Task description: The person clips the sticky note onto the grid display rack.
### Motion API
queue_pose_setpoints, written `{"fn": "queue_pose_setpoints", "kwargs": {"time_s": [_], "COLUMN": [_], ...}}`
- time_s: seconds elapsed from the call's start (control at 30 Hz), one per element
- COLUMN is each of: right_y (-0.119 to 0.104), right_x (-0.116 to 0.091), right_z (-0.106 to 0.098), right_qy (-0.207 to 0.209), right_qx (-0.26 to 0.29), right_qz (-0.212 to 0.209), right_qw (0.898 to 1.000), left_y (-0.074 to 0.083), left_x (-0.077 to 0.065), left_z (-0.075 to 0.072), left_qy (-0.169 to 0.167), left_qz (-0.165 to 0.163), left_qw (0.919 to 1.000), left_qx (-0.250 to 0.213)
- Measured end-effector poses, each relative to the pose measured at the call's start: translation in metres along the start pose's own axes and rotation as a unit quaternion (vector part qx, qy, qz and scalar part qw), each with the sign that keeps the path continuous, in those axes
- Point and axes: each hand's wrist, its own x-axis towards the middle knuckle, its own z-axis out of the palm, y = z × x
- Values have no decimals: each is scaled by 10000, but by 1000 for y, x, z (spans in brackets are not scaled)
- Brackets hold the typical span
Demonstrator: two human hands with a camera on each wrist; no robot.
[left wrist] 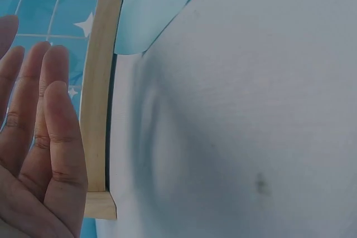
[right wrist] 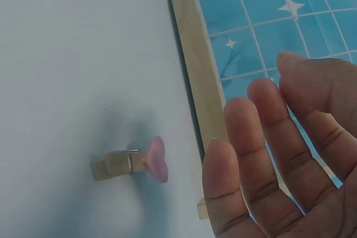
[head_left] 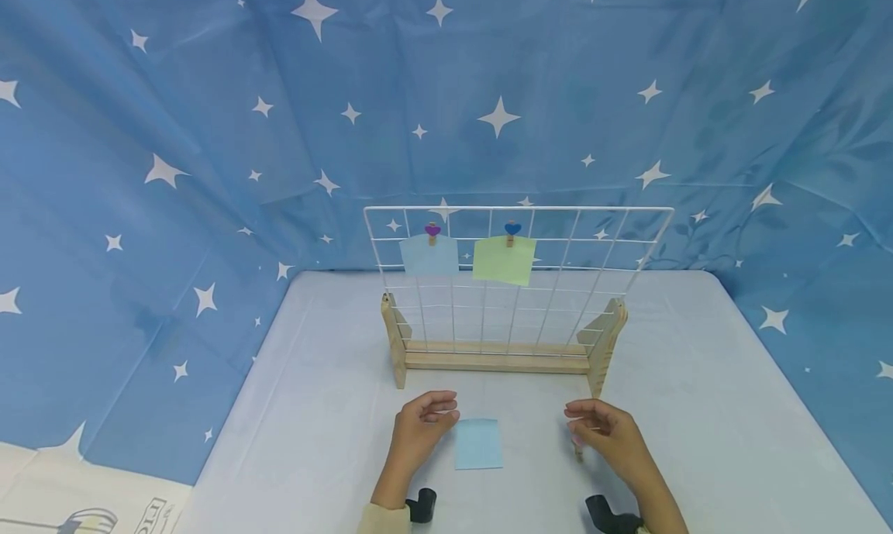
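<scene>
A light blue square paper note (head_left: 478, 444) lies on the white table between my hands. My left hand (head_left: 423, 427) hovers by its upper left corner, fingers relaxed, holding nothing. The left wrist view shows part of the same note (left wrist: 153, 9), its edge lifted off the surface, apart from the fingers. My right hand (head_left: 608, 435) is above a small wooden clothespin (right wrist: 125, 164) with a pink heart, which lies on the table. The right fingers are loosely bent and grip nothing. From the head view, that hand partly hides the clothespin.
Behind the hands stands a white wire grid (head_left: 551, 286) on a wooden base (head_left: 498, 361). A blue note (head_left: 427, 261) hangs there from a purple-heart clothespin (head_left: 432, 232); a green note (head_left: 504, 264) hangs from a blue-heart clothespin (head_left: 512, 230). Starry blue cloth (head_left: 446, 92) surrounds the table.
</scene>
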Motion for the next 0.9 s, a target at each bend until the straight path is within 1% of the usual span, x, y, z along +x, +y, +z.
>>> {"fn": "queue_pose_setpoints", "kwargs": {"time_s": [0.23, 0.5, 0.8, 0.9], "right_y": [6, 10, 15, 17], "right_x": [0, -1, 0, 0], "right_z": [0, -1, -3, -4], "right_qy": [4, -39, -278, -289], "right_qx": [-85, -279, -139, -151], "right_qz": [41, 322, 892, 1032], "right_qw": [10000, 9991, 9955, 9941], "left_y": [-4, -8, -10, -10], "left_x": [1, 1, 1, 2], "left_z": [2, 3, 5, 5], "left_qy": [37, -17, 26, 25], "left_qz": [-84, -191, -258, -340], "left_qw": [9999, 9998, 9992, 9987], "left_qx": [79, 93, 290, 380]}}
